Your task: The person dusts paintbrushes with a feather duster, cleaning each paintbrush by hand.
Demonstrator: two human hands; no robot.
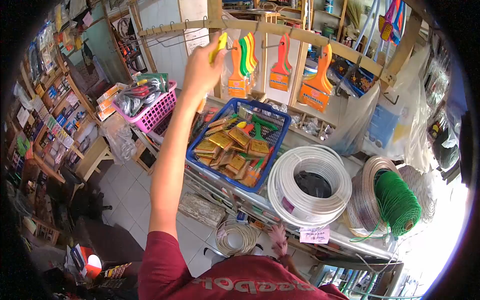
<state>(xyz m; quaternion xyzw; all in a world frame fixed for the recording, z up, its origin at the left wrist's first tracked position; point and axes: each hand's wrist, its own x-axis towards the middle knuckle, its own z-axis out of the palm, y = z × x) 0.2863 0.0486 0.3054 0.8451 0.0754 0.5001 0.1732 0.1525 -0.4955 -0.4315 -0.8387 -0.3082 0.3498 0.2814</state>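
My left hand [204, 67] is raised at the wooden hanging rail [270, 27], its fingers closed round the yellow handle of a paint brush [218, 48]. Just right of it, orange, green and yellow brushes [237, 75] hang from a hook. Red-handled brushes [281, 65] and wide orange brushes [319, 82] hang further right. Below them a blue basket [274, 162] holds several packaged brushes with gold wrapping. My right hand [278, 240] is low, near my chest at the counter's edge; its fingers look spread, with nothing visible in them.
On the glass counter [260, 200] stand a white cable coil [310, 185], a clear cable coil [367, 195] and a green string spool [397, 200]. A pink basket [150, 112] of packaged goods is at the left. Another cable coil [236, 237] lies lower down. Plastic bags [400, 110] hang at the right.
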